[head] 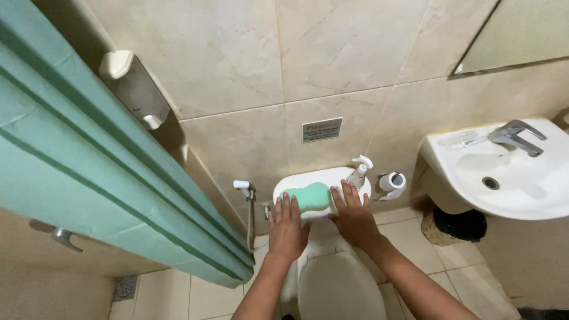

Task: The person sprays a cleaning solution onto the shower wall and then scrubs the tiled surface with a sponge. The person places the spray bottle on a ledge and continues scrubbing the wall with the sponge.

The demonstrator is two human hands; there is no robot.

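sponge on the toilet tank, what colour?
Light green sponge, lying on the white tank lid between the left hand and right hand. Head view.

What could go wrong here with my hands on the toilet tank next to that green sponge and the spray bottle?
The spray bottle stands near the tank edge, just beyond your right hand; a sweep that way could knock it off. The green sponge lies between both hands near the tank's front edge, so a push from the left hand might slide it down toward the closed toilet lid. The toilet paper roll beside the tank could get wet from splashes.
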